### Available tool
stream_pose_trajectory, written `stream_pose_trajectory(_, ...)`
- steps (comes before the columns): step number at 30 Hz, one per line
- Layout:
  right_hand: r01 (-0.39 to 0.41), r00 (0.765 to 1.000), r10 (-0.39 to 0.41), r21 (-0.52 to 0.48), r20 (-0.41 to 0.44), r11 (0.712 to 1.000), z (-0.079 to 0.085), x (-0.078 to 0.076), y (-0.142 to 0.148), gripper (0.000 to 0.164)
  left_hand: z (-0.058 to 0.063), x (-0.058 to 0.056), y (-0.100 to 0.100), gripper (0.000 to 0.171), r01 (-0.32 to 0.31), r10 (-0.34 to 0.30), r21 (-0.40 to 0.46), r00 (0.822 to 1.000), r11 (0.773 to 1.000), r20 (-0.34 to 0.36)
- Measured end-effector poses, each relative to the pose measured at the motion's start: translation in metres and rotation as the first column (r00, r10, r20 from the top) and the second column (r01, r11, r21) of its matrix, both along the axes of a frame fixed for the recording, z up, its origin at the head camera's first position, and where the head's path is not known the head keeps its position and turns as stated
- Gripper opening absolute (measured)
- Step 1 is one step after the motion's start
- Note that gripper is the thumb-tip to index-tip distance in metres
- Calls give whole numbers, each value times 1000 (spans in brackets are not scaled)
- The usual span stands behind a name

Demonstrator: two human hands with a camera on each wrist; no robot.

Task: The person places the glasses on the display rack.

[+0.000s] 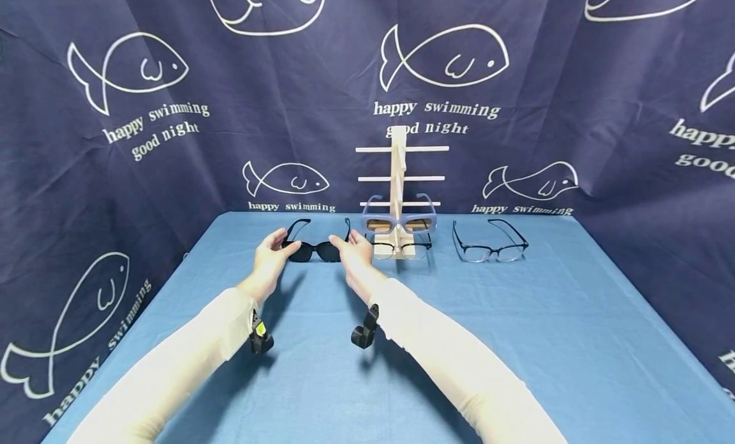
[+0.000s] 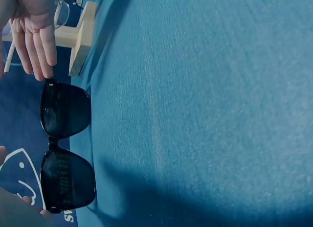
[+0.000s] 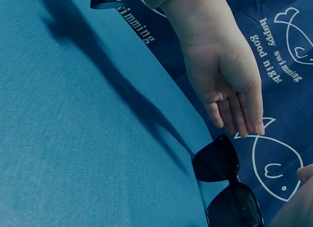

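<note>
Black sunglasses (image 1: 328, 252) stand on the blue table with their temples unfolded toward the back. At the left end of the frame is my left hand (image 1: 270, 259), thumb spread from its fingers and tip near the front corner. My right hand (image 1: 357, 262) is at the other end, thumb near the top of the lens. In the left wrist view, the right hand's straight fingers (image 2: 39, 46) reach down to the corner of the dark lenses (image 2: 68, 109). Seen from the right wrist, the left hand (image 3: 227, 85) has extended fingertips just above the sunglasses (image 3: 217, 161). Neither hand visibly pinches the frame.
Just right of the hands stands a wooden rack (image 1: 398, 170) with crossbars. It bears lilac-framed glasses (image 1: 398, 223) above dark-rimmed clear glasses (image 1: 427, 245). Farther right, black-framed clear glasses (image 1: 494, 251) lie on the blue tablecloth (image 1: 459, 316). A navy printed curtain (image 1: 321, 99) hangs behind.
</note>
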State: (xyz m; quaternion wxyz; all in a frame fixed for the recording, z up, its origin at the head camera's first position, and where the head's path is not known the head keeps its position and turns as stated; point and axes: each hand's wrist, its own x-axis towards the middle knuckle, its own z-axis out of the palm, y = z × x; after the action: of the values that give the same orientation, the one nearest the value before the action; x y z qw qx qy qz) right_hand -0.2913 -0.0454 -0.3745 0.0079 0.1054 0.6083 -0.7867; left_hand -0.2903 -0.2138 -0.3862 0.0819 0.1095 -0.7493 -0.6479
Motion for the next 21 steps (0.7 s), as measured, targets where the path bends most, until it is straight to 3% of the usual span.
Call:
stream_pose_trajectory(8,-4,1000,3,69,11,998,1,-2,-8,69,-3,-8,-3,65,-6,6,-17,1000,1000,15)
stream_pose_trajectory(21,46,999,-48,82,24,996,-7,-13,-16,69,-4,-15,-3,66,-23,24,-22,999,999,45)
